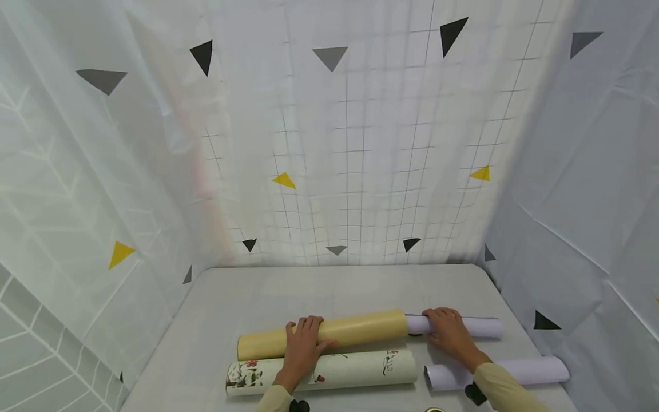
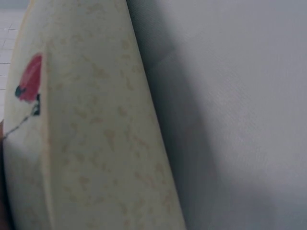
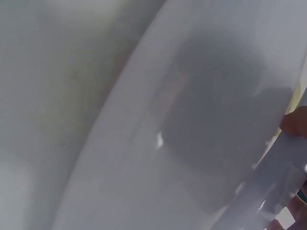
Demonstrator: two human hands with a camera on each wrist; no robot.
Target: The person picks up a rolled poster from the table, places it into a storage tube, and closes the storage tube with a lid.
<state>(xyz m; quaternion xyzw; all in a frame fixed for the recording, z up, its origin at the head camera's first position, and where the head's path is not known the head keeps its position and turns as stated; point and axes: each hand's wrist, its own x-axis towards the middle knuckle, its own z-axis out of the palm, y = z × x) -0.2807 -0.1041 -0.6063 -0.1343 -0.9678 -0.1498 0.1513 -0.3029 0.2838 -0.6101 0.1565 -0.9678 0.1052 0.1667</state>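
Four rolls lie on the bench. Left hand grips the yellow tube, fingers curled over its top. Right hand holds the white paper roll sticking out of that tube's right end. Flower-printed tube lies just in front; second white roll near the right edge.
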